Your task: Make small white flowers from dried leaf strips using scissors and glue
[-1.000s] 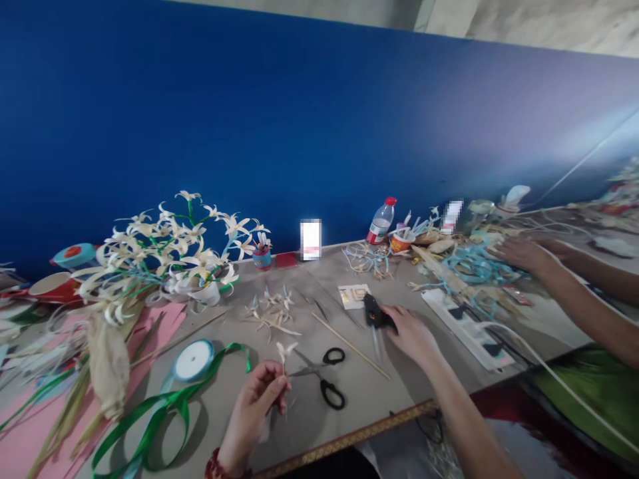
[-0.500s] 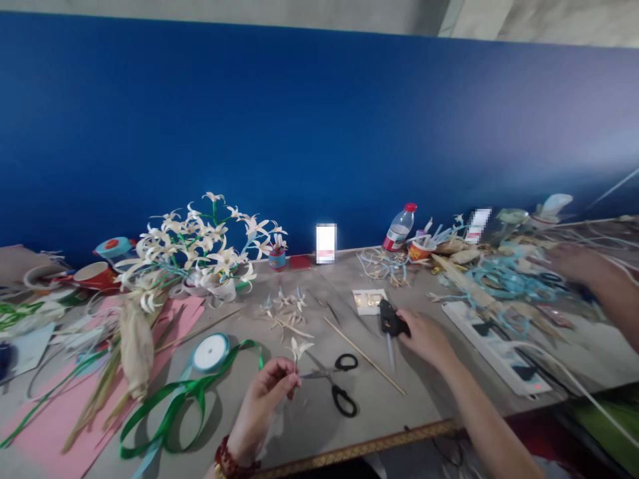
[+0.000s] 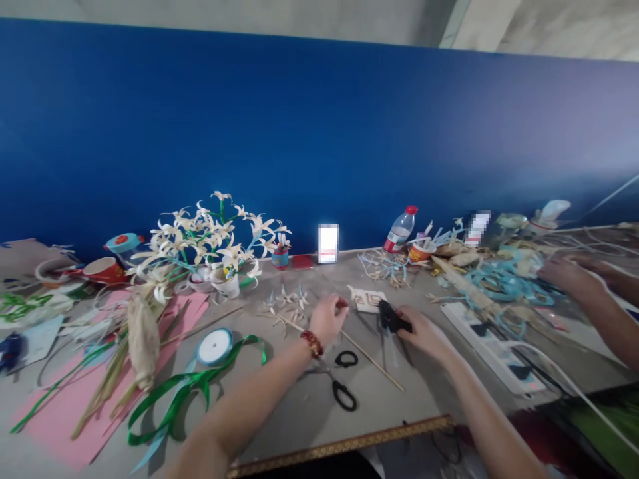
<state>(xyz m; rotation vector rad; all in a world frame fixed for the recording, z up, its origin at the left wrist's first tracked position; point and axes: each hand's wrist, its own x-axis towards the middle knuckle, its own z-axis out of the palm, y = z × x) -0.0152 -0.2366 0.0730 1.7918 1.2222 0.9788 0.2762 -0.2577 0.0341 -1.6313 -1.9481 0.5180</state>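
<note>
My right hand (image 3: 420, 331) is wrapped round the grip of a black glue gun (image 3: 390, 317), whose front end lies by a small patterned white card (image 3: 368, 301). My left hand (image 3: 329, 319) is closed in a pinch just left of the card. The small white flower it held a moment ago is mostly hidden now; a pale tip shows beside the card's corner. Below my left wrist lie open scissors with black handles (image 3: 344, 395). A thin wooden stick (image 3: 377, 364) lies between my hands. Several loose white flowers (image 3: 288, 305) rest left of my left hand.
White artificial flowers (image 3: 200, 236) stand in cups at the back left. Green ribbon (image 3: 167, 399), a ribbon spool (image 3: 214, 346) and pink paper (image 3: 54, 426) lie left. A power strip (image 3: 492, 349), a bottle (image 3: 400, 229) and another person's hands (image 3: 566, 274) are at right.
My left hand has moved forward and right from beside the scissors to the card, carrying the white flower. My right hand stays on the glue gun. The other person's hands have shifted slightly.
</note>
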